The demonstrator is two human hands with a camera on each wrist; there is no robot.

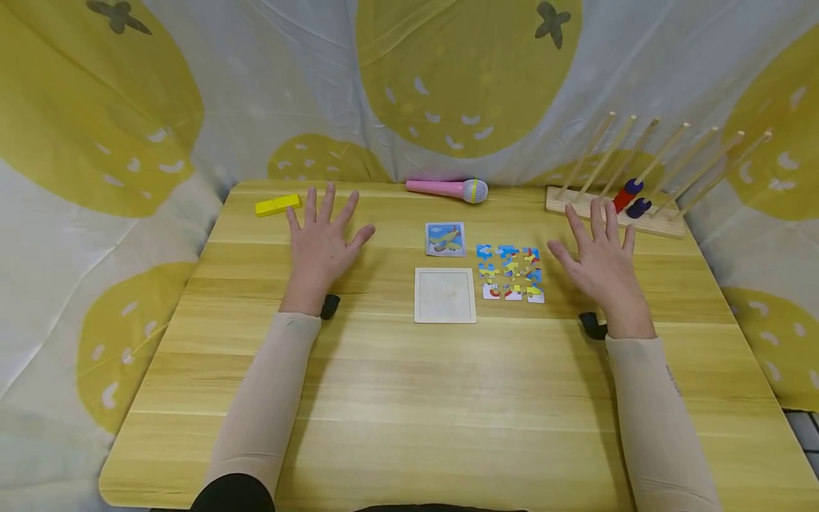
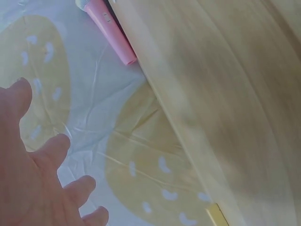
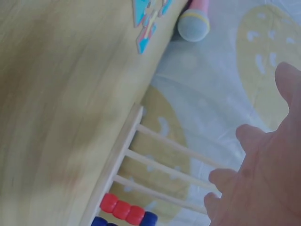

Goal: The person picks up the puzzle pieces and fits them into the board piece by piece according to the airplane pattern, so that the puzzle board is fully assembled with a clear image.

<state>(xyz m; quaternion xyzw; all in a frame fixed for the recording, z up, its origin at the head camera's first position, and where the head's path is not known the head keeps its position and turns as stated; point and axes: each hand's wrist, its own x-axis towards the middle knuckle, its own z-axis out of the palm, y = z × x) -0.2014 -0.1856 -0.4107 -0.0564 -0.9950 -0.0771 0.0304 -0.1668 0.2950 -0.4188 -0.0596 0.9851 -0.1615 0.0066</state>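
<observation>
Yellow block point(image 1: 278, 205), red-and-blue beads point(image 1: 623, 200)

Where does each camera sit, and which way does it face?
Head: worn on the head, looking forward and down at the tabletop; left hand, right hand and both sleeves show.
Left wrist: worn there, facing tabletop and patterned cloth; only the left hand shows.
Right wrist: worn there, facing the wooden peg rack; only the right hand shows.
Shared: both wrist views catch the pink microphone.

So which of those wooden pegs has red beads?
The fourth peg from the left in the head view: only it carries red beads; the fifth peg holds just blue beads.
</observation>
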